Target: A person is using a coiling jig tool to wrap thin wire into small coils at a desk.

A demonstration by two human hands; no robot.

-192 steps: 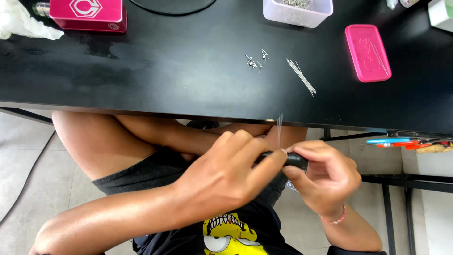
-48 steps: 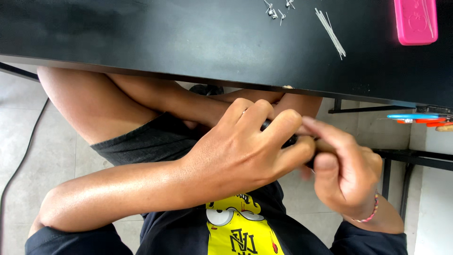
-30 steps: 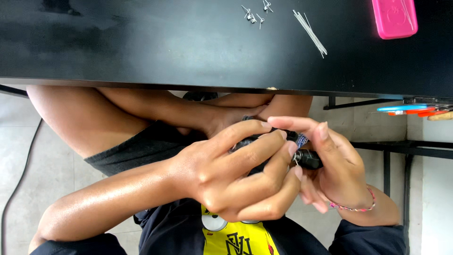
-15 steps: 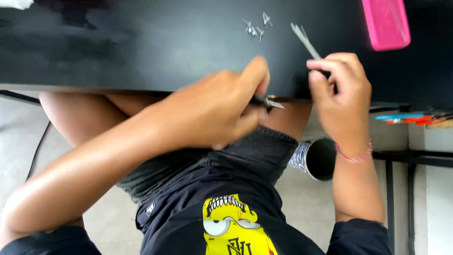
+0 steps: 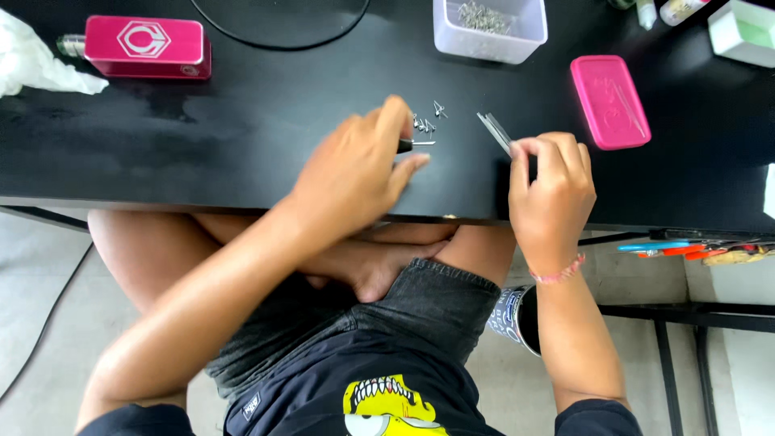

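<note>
On the black table (image 5: 202,161), the left hand (image 5: 355,173) is closed around a small dark tool (image 5: 412,145) whose metal tip points at a cluster of small screws (image 5: 426,121). Just to the right, the right hand (image 5: 553,190) pinches thin metal rods (image 5: 494,131) between its fingertips. A pink lid (image 5: 609,101) lies beyond.

a black table (image 5: 202,169) stands over a pale tiled floor (image 5: 32,307).
</note>
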